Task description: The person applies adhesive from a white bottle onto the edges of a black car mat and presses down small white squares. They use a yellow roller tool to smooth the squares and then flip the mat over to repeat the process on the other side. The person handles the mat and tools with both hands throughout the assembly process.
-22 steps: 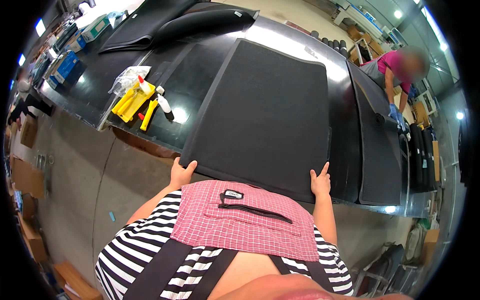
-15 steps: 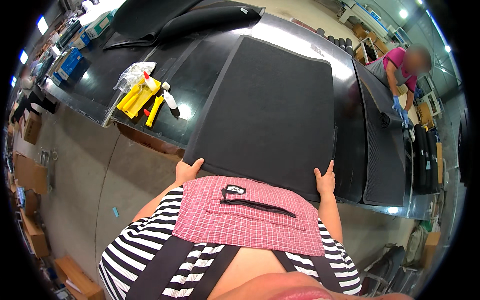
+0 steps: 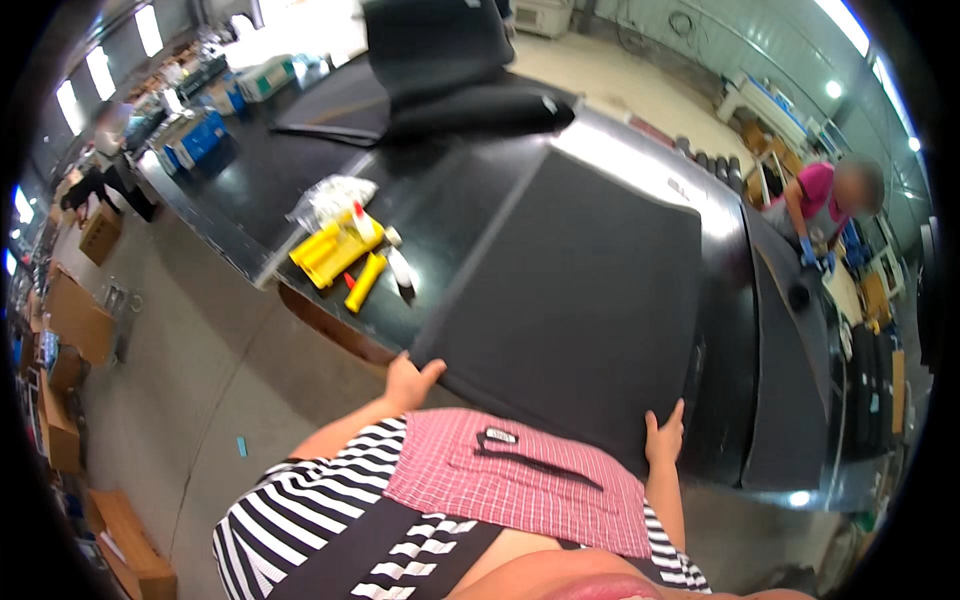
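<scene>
Our left hand [image 3: 410,380] and right hand [image 3: 664,438] grip the near corners of the black mat [image 3: 575,300], fingers seemingly curled under its edge, and since a moment ago the mat has swung clockwise and slid toward frame right, so we judge we are squaring it up. It lies across the glossy black table [image 3: 250,215] at frame centre, yellow tubes [image 3: 335,250] left of it, a folded sheet [image 3: 440,60] at top. Cardboard boxes [image 3: 75,320] line the floor at far left; a person in pink [image 3: 820,205] works at upper right.

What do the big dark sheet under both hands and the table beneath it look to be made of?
Dark sheet: looks like a matte felt or rubber mat, since it shows no glare; which of the two is unclear. The left hand and right hand grip its near edge. Table: a glossy black hard surface, perhaps lacquered or metal, reflecting the ceiling lights.
</scene>
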The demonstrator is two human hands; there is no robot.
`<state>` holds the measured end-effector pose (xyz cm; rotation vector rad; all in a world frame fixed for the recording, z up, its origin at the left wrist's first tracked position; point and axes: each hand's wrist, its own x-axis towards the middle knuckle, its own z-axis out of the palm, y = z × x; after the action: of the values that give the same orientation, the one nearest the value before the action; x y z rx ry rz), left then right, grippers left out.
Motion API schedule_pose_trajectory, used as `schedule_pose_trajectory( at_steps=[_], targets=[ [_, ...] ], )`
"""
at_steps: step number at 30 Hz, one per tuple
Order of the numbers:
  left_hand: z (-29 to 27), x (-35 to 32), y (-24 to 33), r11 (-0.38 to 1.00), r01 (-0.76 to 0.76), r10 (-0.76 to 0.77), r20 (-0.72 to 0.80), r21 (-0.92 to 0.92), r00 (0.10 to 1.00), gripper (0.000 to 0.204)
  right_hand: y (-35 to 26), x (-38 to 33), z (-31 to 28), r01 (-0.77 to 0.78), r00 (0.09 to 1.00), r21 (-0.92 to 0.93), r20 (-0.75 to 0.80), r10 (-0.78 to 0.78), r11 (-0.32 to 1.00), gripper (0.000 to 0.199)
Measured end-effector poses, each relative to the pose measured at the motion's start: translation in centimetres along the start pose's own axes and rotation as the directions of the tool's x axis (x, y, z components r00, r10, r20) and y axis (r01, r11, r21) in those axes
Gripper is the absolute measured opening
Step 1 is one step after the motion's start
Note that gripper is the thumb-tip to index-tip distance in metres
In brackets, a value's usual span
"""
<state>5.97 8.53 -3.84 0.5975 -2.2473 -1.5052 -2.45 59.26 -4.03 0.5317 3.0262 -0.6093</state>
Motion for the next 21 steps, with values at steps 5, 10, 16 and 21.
schedule_pose_trajectory(
  at_steps=[5,10,16,21],
  targets=[
    [-2.0,2.0,1.1,0.922,0.384,-0.381,0.288,0.047,0.879,0.037,0.6,0.5,1.8,-0.021,0.993,-0.211,-0.120,-0.004,0.977,0.091],
    [-6.5,3.6,-2.4,0.780,0.625,-0.494,0.587,-0.025,0.641,0.042,-0.1,0.9,2.1,-0.003,0.996,-0.193,-0.092,-0.015,0.981,0.091],
    [-14.9,9.8,14.8,0.974,0.189,-0.216,0.759,0.125,0.615,0.024,-10.9,0.9,-7.7,0.453,0.891,0.474,-0.271,-0.364,0.755,0.078],
    [-23.0,13.0,36.3,0.217,-0.945,0.975,0.092,-0.246,0.200,0.033,-22.2,-8.0,-29.7,0.861,0.506,0.277,-0.546,-0.668,0.426,0.064]
  ],
)
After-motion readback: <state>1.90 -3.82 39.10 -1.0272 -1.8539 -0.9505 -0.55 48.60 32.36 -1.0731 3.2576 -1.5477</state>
